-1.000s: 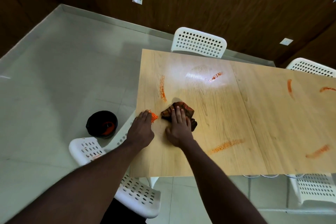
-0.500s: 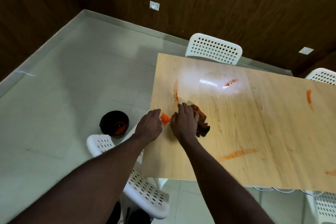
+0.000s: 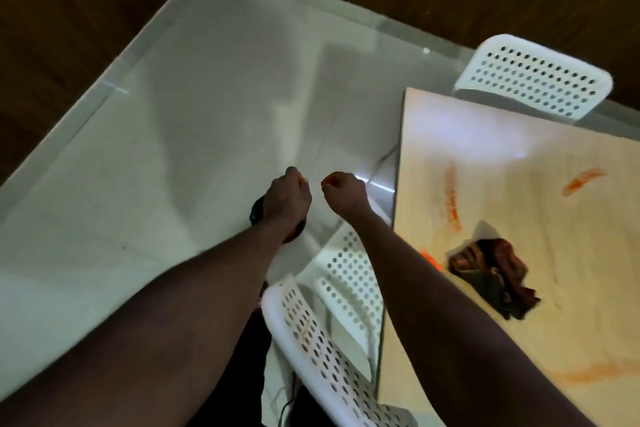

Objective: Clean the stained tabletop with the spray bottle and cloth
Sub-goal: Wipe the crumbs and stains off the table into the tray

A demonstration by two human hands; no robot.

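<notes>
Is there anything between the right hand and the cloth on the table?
Nothing visible blocks it. The right hand is over the floor past the table edge; only small orange bits lie on the table before the cloth.

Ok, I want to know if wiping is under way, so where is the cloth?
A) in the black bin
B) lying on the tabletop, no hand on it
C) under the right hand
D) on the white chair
B: the cloth lies crumpled on the tabletop, while the left hand and right hand are out over the floor, fingers curled on orange bits.
</notes>
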